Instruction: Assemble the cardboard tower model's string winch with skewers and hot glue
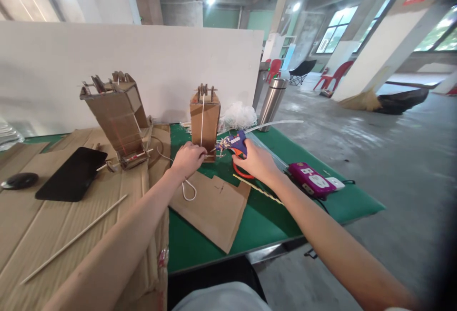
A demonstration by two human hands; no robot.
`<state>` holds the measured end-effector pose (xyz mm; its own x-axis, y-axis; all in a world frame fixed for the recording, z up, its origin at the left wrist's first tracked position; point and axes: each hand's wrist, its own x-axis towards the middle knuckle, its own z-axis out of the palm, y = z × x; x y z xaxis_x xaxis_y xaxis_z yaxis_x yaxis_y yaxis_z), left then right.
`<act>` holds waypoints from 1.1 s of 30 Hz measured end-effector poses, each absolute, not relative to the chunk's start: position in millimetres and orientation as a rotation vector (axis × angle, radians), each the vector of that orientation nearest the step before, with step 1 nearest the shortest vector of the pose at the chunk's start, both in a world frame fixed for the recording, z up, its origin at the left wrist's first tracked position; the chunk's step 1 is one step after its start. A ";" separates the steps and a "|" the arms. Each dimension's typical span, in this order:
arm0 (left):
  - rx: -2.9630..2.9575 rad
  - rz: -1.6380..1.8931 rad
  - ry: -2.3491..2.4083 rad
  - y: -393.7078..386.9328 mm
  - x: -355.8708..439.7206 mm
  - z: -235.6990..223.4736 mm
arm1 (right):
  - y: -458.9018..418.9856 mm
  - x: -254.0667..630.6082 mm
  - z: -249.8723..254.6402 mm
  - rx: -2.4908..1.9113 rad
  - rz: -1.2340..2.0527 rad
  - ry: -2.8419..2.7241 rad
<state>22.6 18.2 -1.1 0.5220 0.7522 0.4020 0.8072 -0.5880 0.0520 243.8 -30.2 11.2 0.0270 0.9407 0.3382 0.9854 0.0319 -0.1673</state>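
Observation:
My right hand grips a blue hot glue gun, whose nozzle points left at the lower front of a small cardboard tower. A clear glue stick juts out of the gun's back. My left hand is closed at the tower's base, its fingertips pinching the white cord that runs down from the tower's top. The cord's loose end loops over a flat cardboard piece. Orange-handled scissors appear partly behind my right hand.
A larger cardboard structure stands at left, near a black phone and a mouse. A wooden stick lies on cardboard sheets. At right are a purple power strip and a steel flask. A white panel stands behind.

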 end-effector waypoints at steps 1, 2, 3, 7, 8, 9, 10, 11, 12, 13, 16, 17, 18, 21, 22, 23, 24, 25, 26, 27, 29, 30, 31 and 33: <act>-2.616 -0.591 -1.349 18.5 22.6 -1.7 | -32.0 240.8 11.9 -1.957 -0.220 -1.971; -2.617 -0.598 -1.347 18.8 22.5 -2.1 | -33.6 238.1 12.5 -1.960 -0.259 -1.979; -2.617 -0.605 -1.343 19.0 22.5 -2.5 | -35.2 235.6 13.0 -1.965 -0.288 -1.987; -2.601 -0.624 -1.322 18.9 22.9 -2.6 | -39.7 228.4 12.1 -1.991 -0.343 -2.022; -2.597 -0.624 -1.319 18.8 23.2 -2.4 | -40.5 227.2 11.4 -1.986 -0.352 -2.037; -2.594 -0.623 -1.319 18.6 23.4 -2.3 | -41.1 226.1 10.7 -1.979 -0.360 -2.053; -2.590 -0.623 -1.323 18.5 23.7 -2.2 | -41.5 225.3 10.0 -1.973 -0.369 -2.066; -2.587 -0.622 -1.328 18.5 23.9 -2.1 | -41.9 224.7 9.4 -1.966 -0.379 -2.079; -2.583 -0.619 -1.334 18.6 24.2 -2.1 | -42.1 224.2 8.9 -1.962 -0.390 -2.087; -2.579 -0.617 -1.342 18.7 24.4 -2.2 | -42.2 224.0 8.4 -1.961 -0.402 -2.089; -2.572 -0.602 -1.355 19.2 24.7 -2.6 | -42.1 223.9 7.3 -1.962 -0.429 -2.088; -2.570 -0.598 -1.357 19.3 24.8 -2.7 | -42.0 224.0 7.0 -1.961 -0.438 -2.088; -2.567 -0.595 -1.358 19.3 24.8 -2.9 | -42.0 224.1 6.8 -1.959 -0.448 -2.090; -2.562 -0.586 -1.362 19.3 24.7 -3.6 | -42.0 223.7 6.4 -1.944 -0.475 -2.099; -2.561 -0.585 -1.365 19.4 24.6 -3.9 | -42.0 223.5 6.4 -1.939 -0.480 -2.103; -2.560 -0.584 -1.369 19.5 24.5 -4.3 | -42.1 223.2 6.4 -1.935 -0.481 -2.107; -2.560 -0.583 -1.373 19.6 24.4 -4.6 | -42.1 223.0 6.5 -1.932 -0.481 -2.110; -2.560 -0.583 -1.377 19.8 24.3 -5.0 | -42.1 222.8 6.6 -1.930 -0.481 -2.112; -2.561 -0.583 -1.380 20.0 24.2 -5.2 | -42.1 222.7 6.7 -1.929 -0.482 -2.112; -2.563 -0.585 -1.382 20.2 24.0 -5.5 | -42.0 222.7 6.7 -1.927 -0.482 -2.112; -2.575 -0.590 -1.379 20.6 23.8 -5.8 | -41.9 222.9 6.8 -1.921 -0.485 -2.112; -2.579 -0.597 -1.381 20.8 23.7 -5.9 | -41.8 223.0 6.8 -1.916 -0.487 -2.115; -2.583 -0.603 -1.384 21.0 23.6 -6.1 | -41.8 223.0 6.7 -1.910 -0.490 -2.120; -2.588 -0.613 -1.388 21.2 23.5 -6.4 | -41.8 222.9 6.7 -1.901 -0.494 -2.130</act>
<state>23.5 21.2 -6.4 0.4910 0.7656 0.4157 0.8230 -0.5641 0.0667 222.9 -41.8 6.7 -0.1218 0.9093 0.3980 0.9916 0.0943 0.0880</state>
